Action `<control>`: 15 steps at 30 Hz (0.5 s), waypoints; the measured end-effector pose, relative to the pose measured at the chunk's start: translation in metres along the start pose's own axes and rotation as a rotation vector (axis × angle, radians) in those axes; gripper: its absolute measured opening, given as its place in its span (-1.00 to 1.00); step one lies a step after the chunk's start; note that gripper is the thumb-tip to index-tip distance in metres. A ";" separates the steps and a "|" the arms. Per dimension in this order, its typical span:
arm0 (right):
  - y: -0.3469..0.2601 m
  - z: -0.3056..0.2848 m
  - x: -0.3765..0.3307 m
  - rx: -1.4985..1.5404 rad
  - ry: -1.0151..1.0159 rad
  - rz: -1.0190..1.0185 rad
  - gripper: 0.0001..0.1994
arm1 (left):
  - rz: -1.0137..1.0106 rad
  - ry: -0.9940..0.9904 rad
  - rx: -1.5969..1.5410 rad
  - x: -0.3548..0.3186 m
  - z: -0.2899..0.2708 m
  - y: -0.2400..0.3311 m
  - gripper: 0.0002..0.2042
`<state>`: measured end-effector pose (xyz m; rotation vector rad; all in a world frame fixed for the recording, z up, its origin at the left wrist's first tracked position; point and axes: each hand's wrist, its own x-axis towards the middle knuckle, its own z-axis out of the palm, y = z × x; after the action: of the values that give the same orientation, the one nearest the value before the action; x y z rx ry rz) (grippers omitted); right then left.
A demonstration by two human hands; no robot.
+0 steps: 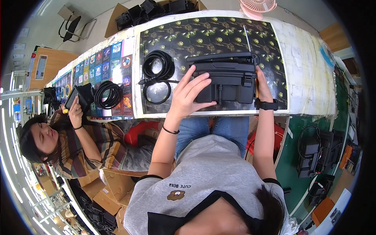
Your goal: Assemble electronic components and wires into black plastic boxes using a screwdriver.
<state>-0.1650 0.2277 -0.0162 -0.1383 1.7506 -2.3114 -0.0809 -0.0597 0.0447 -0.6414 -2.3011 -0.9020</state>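
Observation:
A bulky black plastic case (229,80) with a flat panel along its far edge and a latch at its right is between my hands at the table's front edge. My left hand (190,94) grips its left side, fingers over the upper part and thumb at the lower edge. Around the right side is my right hand (264,87), its fingers partly hidden by the case. A strip of yellow-orange (257,88) shows beside that palm; I cannot make out what it is. Left of the case lies a coiled black cable (158,65) with a loop below it.
A patterned dark mat (188,33) covers my part of the table. A pink fan (257,7) stands at the far edge, near a box of black parts (147,9). At left, a co-worker (94,145) holds a black device (80,97) beside another coiled cable (109,94).

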 end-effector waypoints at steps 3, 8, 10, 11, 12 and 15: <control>-0.001 0.000 0.001 -0.009 -0.004 0.039 -0.18 | 0.043 0.034 0.017 0.000 0.003 -0.009 -0.35; -0.011 0.012 0.001 -0.045 0.052 0.073 -0.38 | -0.021 0.007 0.035 0.008 0.001 -0.019 -0.31; -0.013 0.015 0.003 -0.092 0.054 0.063 -0.43 | -0.026 0.000 0.029 0.013 0.001 -0.024 -0.34; -0.013 0.016 0.003 -0.141 0.057 0.052 -0.48 | -0.029 -0.015 0.040 0.014 0.001 -0.023 -0.36; -0.014 0.015 0.003 -0.141 0.058 0.051 -0.48 | -0.028 -0.015 0.040 0.013 0.003 -0.025 -0.36; -0.011 0.014 0.003 -0.143 0.060 0.053 -0.49 | 0.126 0.000 0.137 0.006 0.007 -0.031 -0.41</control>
<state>-0.1664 0.2167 -0.0022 -0.0475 1.9248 -2.1744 -0.1060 -0.0737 0.0308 -0.7171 -2.2711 -0.6793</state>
